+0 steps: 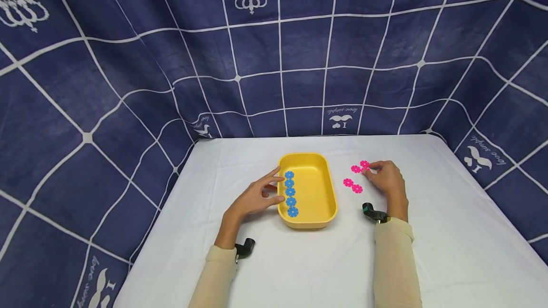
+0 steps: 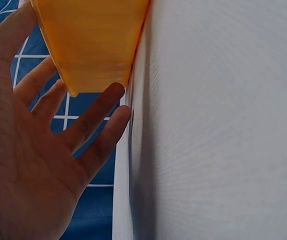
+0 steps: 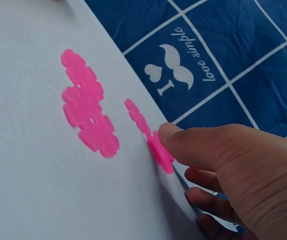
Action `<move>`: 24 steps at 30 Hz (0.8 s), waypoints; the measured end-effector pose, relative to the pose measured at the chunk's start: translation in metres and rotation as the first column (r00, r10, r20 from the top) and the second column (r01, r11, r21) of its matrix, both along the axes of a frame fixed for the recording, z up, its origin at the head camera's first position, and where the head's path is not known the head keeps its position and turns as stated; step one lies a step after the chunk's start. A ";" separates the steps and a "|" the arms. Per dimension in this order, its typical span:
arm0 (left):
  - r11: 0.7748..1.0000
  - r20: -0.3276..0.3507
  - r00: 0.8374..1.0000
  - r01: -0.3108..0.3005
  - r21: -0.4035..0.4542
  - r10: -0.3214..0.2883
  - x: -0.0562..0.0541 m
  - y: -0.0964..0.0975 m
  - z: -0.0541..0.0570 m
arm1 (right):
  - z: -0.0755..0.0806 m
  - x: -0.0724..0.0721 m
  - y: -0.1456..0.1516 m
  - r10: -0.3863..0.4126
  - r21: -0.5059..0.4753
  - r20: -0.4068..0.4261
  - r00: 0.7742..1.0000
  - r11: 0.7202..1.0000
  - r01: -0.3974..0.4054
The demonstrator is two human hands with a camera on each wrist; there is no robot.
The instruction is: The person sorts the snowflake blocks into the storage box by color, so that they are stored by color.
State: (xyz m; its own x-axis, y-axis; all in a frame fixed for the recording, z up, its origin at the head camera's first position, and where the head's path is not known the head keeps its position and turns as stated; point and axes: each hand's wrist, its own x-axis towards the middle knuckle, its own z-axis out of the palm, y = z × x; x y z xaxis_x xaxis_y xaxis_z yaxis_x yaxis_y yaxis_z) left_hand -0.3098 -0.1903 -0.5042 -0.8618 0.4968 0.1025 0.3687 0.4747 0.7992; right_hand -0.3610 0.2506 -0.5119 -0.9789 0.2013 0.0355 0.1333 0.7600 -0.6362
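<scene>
A yellow tray (image 1: 314,189) stands on the white cloth, with a row of several blue flower-shaped discs (image 1: 290,192) along its left side. My left hand (image 1: 252,197) is at the tray's left wall, its fingers spread and the thumb at the rim. In the left wrist view, the fingers (image 2: 91,120) reach beside the tray's outer wall (image 2: 91,45). To the tray's right, my right hand (image 1: 387,178) pinches a pink flower-shaped disc (image 3: 161,154) with the thumb against it. Another pink disc (image 3: 136,116) adjoins it. Nearer lies a flat pair of pink discs (image 3: 91,120).
White cloth (image 1: 325,265) covers the table. Blue curtains (image 1: 304,51) with white grid lines stand behind and at both sides. A black wrist camera (image 1: 245,248) sits on the left wrist and another camera (image 1: 374,213) on the right.
</scene>
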 end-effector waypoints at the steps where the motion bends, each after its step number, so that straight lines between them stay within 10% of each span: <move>1: 1.000 0.001 1.000 -0.001 -0.002 0.001 0.000 0.000 0.000 | -0.001 0.000 0.000 0.003 0.004 0.009 1.000 1.000 -0.003; 24: 1.000 -0.026 1.000 -0.006 -0.013 0.005 0.000 0.000 -0.002 | -0.007 -0.001 0.002 0.013 0.050 -0.021 1.000 0.999 -0.012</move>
State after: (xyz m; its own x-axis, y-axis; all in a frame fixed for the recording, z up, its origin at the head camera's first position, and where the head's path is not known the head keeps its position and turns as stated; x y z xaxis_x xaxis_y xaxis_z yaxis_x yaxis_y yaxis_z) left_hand -0.3098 -0.1906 -0.5060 -0.8617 0.4935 0.1181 0.3864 0.4873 0.7831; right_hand -0.3620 0.2526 -0.5185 -0.9802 0.1870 0.0659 0.1109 0.7925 -0.5997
